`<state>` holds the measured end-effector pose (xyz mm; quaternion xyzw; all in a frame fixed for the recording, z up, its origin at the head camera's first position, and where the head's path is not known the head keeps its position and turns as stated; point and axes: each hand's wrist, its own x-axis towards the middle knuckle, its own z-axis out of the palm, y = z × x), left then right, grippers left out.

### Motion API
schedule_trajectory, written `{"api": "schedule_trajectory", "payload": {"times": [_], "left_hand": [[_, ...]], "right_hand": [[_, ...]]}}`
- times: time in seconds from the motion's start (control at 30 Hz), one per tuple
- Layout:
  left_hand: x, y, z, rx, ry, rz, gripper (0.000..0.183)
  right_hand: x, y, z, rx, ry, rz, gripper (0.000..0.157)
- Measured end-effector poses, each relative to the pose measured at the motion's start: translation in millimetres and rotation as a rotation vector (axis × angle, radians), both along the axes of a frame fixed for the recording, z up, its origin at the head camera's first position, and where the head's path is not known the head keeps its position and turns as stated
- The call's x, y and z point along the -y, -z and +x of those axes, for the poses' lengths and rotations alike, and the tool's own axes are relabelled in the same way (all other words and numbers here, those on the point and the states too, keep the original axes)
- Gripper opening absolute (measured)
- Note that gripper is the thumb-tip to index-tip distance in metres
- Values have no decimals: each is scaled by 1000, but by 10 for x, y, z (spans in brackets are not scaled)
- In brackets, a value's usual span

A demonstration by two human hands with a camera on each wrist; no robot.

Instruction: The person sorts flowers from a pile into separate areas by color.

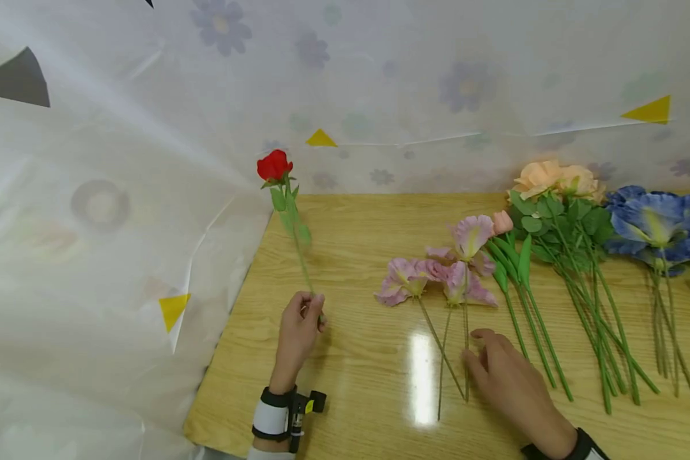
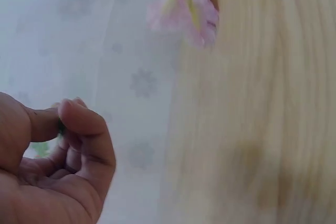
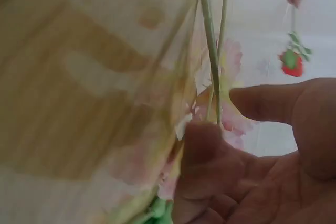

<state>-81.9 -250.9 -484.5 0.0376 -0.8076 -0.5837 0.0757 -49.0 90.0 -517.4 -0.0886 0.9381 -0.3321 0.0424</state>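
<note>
A red artificial rose [image 1: 275, 167] with green leaves stands up from my left hand [image 1: 300, 329], which pinches its stem low down between thumb and fingers. In the left wrist view only a dark bit of that stem shows between the fingertips. My right hand [image 1: 508, 377] is beside the stems of several pink-purple flowers [image 1: 461, 281] lying on the table. Its thumb and index finger are apart, with a green stem [image 3: 211, 45] near the gap in the right wrist view. Whether a finger touches that stem I cannot tell.
Right of the pink-purple flowers lie pink tulips [image 1: 503, 223], peach flowers [image 1: 558, 179] with leafy stems, and blue flowers [image 1: 658, 220]. A bit of red shows at the far right edge. The wooden table [image 1: 356, 230] meets a patterned white sheet [image 1: 368, 76] behind and at left.
</note>
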Motion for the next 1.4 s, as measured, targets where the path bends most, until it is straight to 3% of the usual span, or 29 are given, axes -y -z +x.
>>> {"api": "schedule_trajectory", "payload": {"times": [0.13,0.33,0.4,0.53,0.67,0.77,0.97,1.13,1.3,1.4], "left_hand": [[-199,-133,33,-98,106,36,28],[-514,-298,85,-200,238,102,21],[-635,-314,110,-216,296,117,18],[-897,-306,189,-177,424,151,12],[-1117,-278,254,-154,525,128,16],[-1237,-243,282,-192,573,55,18],[-1399,-211,333,-321,635,-138,17],[-1446,-237,343,-342,678,-194,23],[-1353,-262,350,-349,675,-287,31],[-1244,-284,356,-333,633,-311,29]], "right_hand": [[39,-90,4,-120,31,-75,31],[213,-251,-18,-236,-97,-407,19],[252,-317,-21,-213,-118,-505,21],[302,-473,-45,-131,-122,-686,27],[349,-616,-83,-98,-179,-830,32],[375,-674,-97,-98,-206,-863,35],[376,-691,-78,-155,-159,-814,27],[313,-711,-80,-250,-169,-858,25],[82,-744,-176,-419,-212,-1037,27],[-196,-769,-238,-546,-104,-945,27]]}}
